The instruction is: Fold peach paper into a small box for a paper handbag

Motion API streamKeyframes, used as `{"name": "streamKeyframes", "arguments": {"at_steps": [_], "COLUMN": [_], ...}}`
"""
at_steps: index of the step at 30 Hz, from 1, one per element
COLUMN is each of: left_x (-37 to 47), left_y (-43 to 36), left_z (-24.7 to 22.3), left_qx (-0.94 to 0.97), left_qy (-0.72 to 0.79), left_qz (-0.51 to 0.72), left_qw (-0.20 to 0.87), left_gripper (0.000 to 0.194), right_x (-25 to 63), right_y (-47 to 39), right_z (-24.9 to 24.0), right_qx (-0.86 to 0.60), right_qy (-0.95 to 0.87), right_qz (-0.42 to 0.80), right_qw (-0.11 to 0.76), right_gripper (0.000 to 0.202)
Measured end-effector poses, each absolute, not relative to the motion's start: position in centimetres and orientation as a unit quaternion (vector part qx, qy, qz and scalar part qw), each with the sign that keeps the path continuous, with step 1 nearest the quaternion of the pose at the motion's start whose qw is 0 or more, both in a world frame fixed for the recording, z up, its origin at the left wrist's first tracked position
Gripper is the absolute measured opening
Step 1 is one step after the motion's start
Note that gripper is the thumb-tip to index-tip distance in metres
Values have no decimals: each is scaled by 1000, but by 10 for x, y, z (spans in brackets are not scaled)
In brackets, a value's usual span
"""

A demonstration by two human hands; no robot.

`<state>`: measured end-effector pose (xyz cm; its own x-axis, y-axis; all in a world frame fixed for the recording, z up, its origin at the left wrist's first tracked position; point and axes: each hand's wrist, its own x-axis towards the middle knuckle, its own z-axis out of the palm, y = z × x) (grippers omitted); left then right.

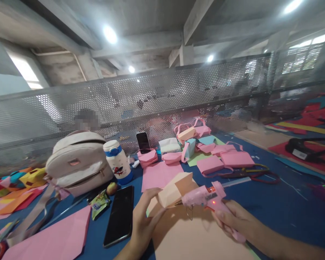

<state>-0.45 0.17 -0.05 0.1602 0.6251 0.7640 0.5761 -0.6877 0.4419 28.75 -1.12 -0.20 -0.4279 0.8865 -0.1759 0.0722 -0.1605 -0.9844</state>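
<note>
A blue tabletop [271, 206] carries a pale backpack [77, 162], a bottle [118, 168], a flat black phone [119, 216] and pink paper [54, 234].

We can read no text: the green packet [100, 204] left of our left fingers [145, 200] shows only blurred lettering.

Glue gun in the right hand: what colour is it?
The glue gun is pink, best seen in the head view.
</note>
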Motion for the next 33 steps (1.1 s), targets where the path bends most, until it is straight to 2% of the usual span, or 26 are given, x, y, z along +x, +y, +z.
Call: {"name": "streamKeyframes", "arguments": {"at_steps": [12, 25, 33], "left_x": [-6, -3, 0], "left_y": [2, 3, 3], "left_z": [-1, -1, 0], "left_qx": [755, 751, 751], "left_qy": [403, 408, 406], "left_qz": [516, 519, 521], "left_qw": [27, 21, 11], "left_gripper": [27, 28, 26], "right_x": [297, 300, 309], "right_y": [-10, -22, -15], "right_z": [0, 20, 2], "right_qx": [-426, -462, -447], "right_qy": [-575, -545, -582], "right_qz": [614, 598, 589], "right_qw": [332, 363, 340], "right_gripper": [56, 61, 58]}}
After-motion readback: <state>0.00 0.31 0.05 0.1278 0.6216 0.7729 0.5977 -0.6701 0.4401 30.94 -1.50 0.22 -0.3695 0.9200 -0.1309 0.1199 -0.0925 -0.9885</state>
